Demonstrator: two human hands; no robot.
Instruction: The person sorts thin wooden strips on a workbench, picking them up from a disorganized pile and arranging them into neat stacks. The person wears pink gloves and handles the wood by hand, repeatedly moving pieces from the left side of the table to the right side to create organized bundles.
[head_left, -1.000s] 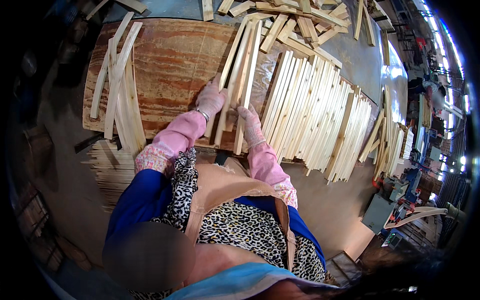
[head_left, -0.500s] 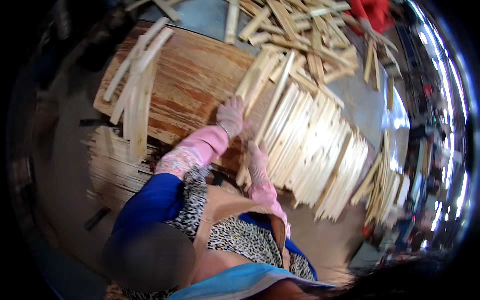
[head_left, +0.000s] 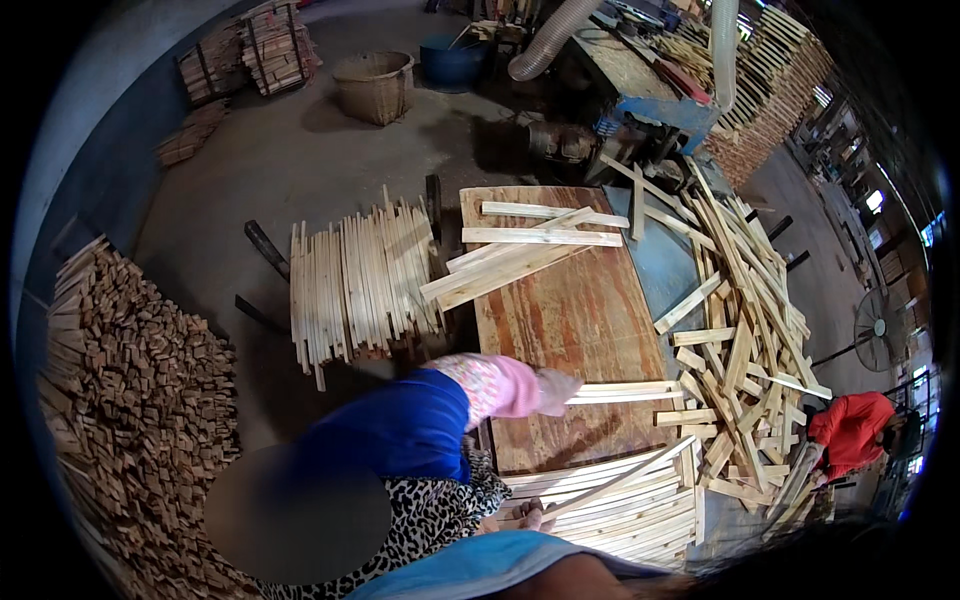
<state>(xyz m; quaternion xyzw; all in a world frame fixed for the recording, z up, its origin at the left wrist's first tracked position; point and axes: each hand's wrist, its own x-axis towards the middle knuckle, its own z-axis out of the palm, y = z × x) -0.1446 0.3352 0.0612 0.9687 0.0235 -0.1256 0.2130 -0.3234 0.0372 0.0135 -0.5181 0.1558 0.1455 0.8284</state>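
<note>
My left hand (head_left: 556, 391), in a light glove below a pink cuff, closes on the near ends of a few pale wooden strips (head_left: 625, 392) lying across the plywood board (head_left: 560, 335). Lower down, my right hand (head_left: 530, 515) grips the end of one long wooden strip (head_left: 620, 482). That strip slants over a row of strips (head_left: 610, 515) laid side by side along the board's near edge. My sleeve and clothing partly hide the right arm. More loose strips (head_left: 540, 238) lie crossed at the board's far end.
A jumbled heap of strips (head_left: 745, 350) covers the right side. A rack of strips (head_left: 365, 280) stands left of the board, beyond it a large wood stack (head_left: 150, 380). A blue machine (head_left: 650, 110), a basket (head_left: 375, 88) and a person in red (head_left: 852, 435) are around.
The view has swung leftward, bringing the floor, machine and wood stack into sight. My left hand, earlier resting at the strips' edge, now closes on strip ends.
</note>
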